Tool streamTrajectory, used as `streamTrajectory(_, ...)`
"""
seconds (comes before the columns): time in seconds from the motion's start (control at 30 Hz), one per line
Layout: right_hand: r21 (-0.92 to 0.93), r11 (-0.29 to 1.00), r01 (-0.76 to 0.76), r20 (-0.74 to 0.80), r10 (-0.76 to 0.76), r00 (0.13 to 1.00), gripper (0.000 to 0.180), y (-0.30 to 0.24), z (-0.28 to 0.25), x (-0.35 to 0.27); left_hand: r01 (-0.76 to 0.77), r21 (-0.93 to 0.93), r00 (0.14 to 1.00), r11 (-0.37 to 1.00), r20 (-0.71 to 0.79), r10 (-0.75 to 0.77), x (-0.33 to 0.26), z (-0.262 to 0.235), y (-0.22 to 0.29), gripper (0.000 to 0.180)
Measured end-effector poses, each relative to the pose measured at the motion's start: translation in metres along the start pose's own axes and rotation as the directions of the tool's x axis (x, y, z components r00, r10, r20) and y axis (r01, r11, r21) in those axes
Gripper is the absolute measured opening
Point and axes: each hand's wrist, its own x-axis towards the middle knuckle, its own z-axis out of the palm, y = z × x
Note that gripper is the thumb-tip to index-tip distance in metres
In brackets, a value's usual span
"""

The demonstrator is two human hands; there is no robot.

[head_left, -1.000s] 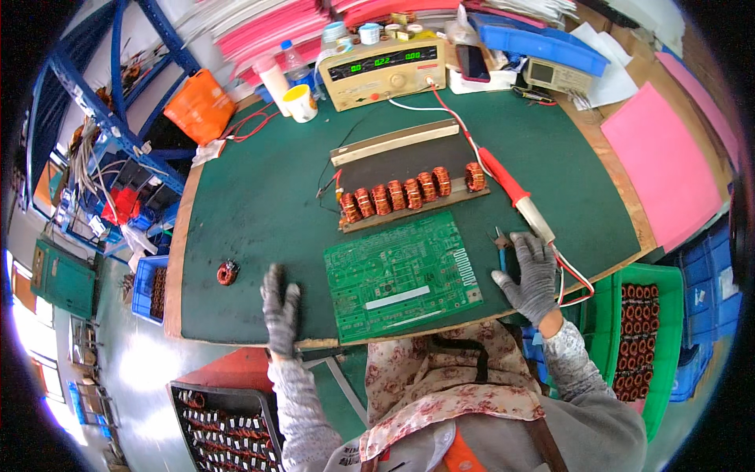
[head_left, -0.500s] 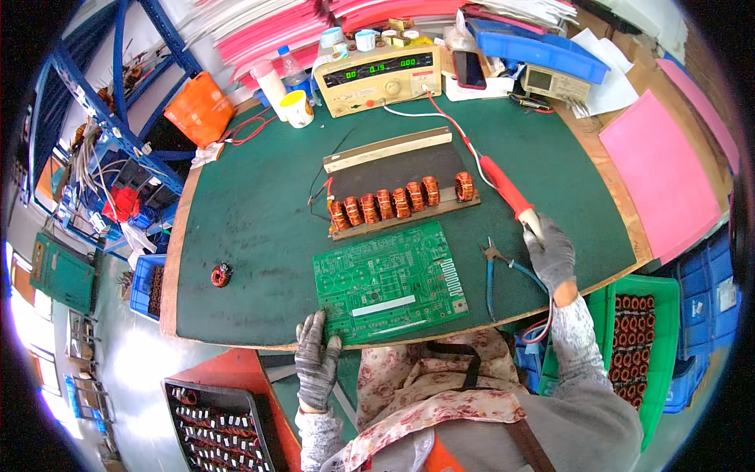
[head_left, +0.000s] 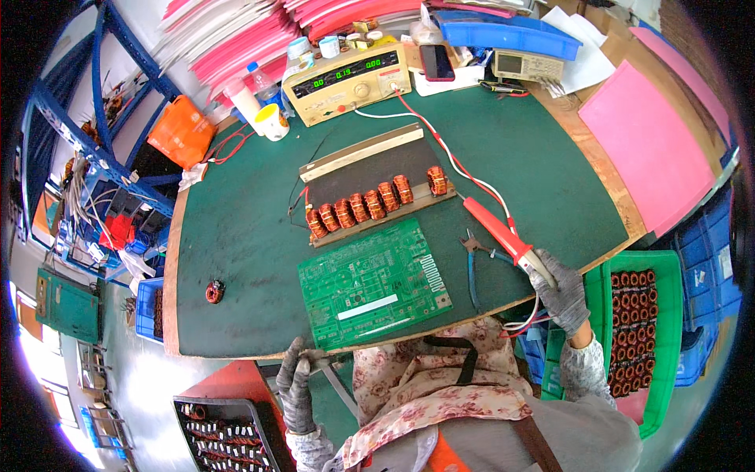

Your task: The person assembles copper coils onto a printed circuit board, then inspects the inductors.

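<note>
A table (head_left: 236, 259) covered with a dark green mat stands in a crowded workshop, with blue metal shelving (head_left: 94, 157) to the person's left and stacks of pink sheets (head_left: 236, 39) along the far wall. A beige bench meter with a green numeric display (head_left: 348, 79) sits at the far edge, beside a white bottle (head_left: 242, 98), a white and yellow cup (head_left: 272, 122) and an orange bag (head_left: 179, 134). A flat pink sheet (head_left: 649, 149) lies on the bare wooden end at the right. A large green printed circuit board (head_left: 371, 283) lies near the front edge; behind it a dark tray holds a row of copper-wound coils (head_left: 370, 200). Blue-handled pliers (head_left: 472, 267) lie just beside the board. The right hand (head_left: 560, 295), in a grey glove, has its fingers wrapped around the grip of a red probe with a white handle (head_left: 503, 232). The gloved left hand (head_left: 297, 385) hangs below the table edge, fingers loosely curled, holding nothing that can be made out. A green crate of coils (head_left: 633, 330) stands at the right, a black tray of coils (head_left: 224, 440) below left.
</note>
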Motion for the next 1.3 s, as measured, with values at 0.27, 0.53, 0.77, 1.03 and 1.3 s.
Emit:
streamTrajectory(0.27,0.018,0.999,0.028,0.012,-0.028,1.000,0.042,0.005,0.006,0.005,0.037,0.142,0.996,0.989,-0.086,-0.024,-0.006,0.004,-0.024,0.049)
streamTrajectory(0.53,0.016,0.998,0.052,0.027,-0.053,0.998,0.041,0.006,0.004,0.007,0.043,0.120,0.995,0.992,-0.100,-0.031,-0.001,-0.008,-0.044,0.041)
streamTrajectory(0.77,0.036,0.999,0.024,0.062,-0.026,0.998,0.044,0.005,0.008,0.005,0.188,-0.343,0.981,0.921,0.024,-0.191,-0.012,0.015,-0.038,0.031)
streamTrajectory(1.03,0.043,0.999,-0.014,0.091,0.010,0.996,0.044,0.009,0.010,0.005,0.325,-0.419,0.946,0.848,0.154,-0.287,-0.023,0.022,-0.064,0.037)
streamTrajectory(1.3,-0.012,0.999,0.030,0.099,-0.029,0.995,0.042,0.006,0.006,0.009,0.376,-0.798,0.898,0.471,0.439,0.027,0.006,0.015,-0.065,0.047)
